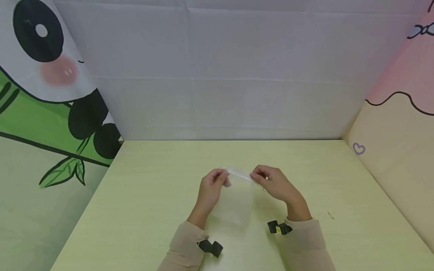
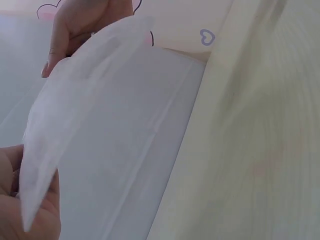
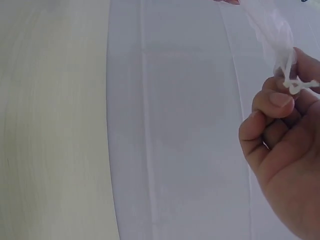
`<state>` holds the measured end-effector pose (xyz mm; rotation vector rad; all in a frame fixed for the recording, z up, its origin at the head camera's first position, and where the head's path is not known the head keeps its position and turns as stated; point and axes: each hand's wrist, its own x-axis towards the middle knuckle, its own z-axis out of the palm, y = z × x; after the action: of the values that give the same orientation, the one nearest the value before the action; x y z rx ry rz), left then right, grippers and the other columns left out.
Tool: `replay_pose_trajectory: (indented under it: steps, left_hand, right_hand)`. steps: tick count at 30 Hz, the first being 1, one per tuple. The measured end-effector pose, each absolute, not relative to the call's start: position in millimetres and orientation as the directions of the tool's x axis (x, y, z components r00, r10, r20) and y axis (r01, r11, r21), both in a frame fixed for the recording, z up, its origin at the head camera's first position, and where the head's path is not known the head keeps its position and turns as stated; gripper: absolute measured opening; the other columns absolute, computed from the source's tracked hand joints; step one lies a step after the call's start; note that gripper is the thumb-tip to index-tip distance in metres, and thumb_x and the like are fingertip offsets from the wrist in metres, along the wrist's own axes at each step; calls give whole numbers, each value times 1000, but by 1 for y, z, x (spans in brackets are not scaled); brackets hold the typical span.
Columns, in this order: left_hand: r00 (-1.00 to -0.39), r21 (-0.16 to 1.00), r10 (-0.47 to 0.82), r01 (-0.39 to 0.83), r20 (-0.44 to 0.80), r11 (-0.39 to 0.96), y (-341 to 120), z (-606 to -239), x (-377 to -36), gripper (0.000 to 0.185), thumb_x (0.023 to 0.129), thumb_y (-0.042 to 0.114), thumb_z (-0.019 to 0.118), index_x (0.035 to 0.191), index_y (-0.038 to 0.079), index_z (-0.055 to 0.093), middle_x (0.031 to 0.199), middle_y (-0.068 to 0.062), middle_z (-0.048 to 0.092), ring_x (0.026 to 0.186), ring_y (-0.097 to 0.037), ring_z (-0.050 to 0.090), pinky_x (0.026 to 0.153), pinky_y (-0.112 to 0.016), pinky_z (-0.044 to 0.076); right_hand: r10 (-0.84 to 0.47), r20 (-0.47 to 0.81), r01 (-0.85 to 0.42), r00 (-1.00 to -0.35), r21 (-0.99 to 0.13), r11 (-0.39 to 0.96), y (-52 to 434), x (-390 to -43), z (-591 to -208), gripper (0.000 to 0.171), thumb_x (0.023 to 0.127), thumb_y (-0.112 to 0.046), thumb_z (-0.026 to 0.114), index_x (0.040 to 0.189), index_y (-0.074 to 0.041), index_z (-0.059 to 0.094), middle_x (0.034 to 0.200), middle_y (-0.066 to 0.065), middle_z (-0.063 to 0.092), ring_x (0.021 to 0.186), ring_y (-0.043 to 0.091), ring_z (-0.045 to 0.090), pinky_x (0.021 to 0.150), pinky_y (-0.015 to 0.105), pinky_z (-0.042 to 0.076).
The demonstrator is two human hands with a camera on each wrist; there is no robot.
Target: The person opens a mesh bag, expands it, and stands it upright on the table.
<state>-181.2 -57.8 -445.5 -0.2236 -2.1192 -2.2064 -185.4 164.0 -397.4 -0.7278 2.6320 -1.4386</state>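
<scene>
A thin, translucent white drawstring bag hangs flat between the two hands, its top edge stretched across them just over the table. My left hand pinches the left top corner between thumb and fingers. At the opposite corner my right hand pinches the bag near its drawstring. The right wrist view shows the knotted white cord poking out between thumb and fingers. In the left wrist view the bag bows out from the left fingers, and the right hand shows partly behind it.
Beneath the hands lies a pale wood-grain table. A small thin brown strand is on it to the right. White cloth closes off the back, with printed panels at left and right. Black wrist bands sit on both sleeves.
</scene>
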Motion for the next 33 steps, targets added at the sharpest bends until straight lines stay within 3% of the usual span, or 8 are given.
replay_pose_trajectory:
  steps: [9, 16, 24, 28, 33]
  left_hand:
    - [-984, 982, 40, 173, 176, -79, -58, -443, -180, 23, 101, 12, 56, 104, -10, 61, 81, -4, 61, 75, -15, 61, 79, -28, 52]
    - [-985, 983, 53, 161, 167, -91, -59, -444, -180, 25, 101, 12, 56, 105, -12, 60, 80, -5, 61, 74, -15, 62, 80, -30, 52]
    - [-982, 973, 58, 171, 181, -155, -59, -443, -181, 27, 101, 11, 54, 105, -16, 58, 80, -3, 60, 72, -13, 61, 79, -29, 53]
    - [-978, 963, 77, 176, 195, -203, -59, -443, -181, 32, 102, 12, 54, 105, -20, 54, 79, -2, 59, 72, -12, 60, 81, -29, 53]
    - [-982, 963, 61, 161, 178, -217, -62, -445, -182, 26, 101, 12, 55, 102, -14, 58, 79, -3, 60, 72, -13, 61, 81, -29, 53]
  right_hand:
    - [-453, 189, -402, -871, -805, 436, 163, -184, -398, 7, 96, -16, 66, 95, -10, 69, 82, -3, 58, 77, 17, 52, 65, 30, 43]
    - [-468, 190, -419, -863, -788, 452, 165, -184, -399, 12, 98, -15, 61, 88, -13, 66, 78, -3, 56, 71, 16, 48, 63, 31, 40]
    - [-514, 271, -489, -814, -797, 354, 164, -184, -402, 7, 93, -8, 68, 99, -7, 70, 82, -3, 59, 75, 17, 52, 64, 30, 43]
    - [-522, 265, -489, -811, -797, 354, 163, -183, -401, 3, 92, -8, 69, 94, -10, 70, 81, -4, 59, 74, 16, 54, 64, 32, 45]
    - [-501, 242, -471, -831, -785, 402, 163, -183, -400, 4, 93, -12, 69, 89, -12, 68, 78, -5, 58, 74, 15, 53, 65, 31, 44]
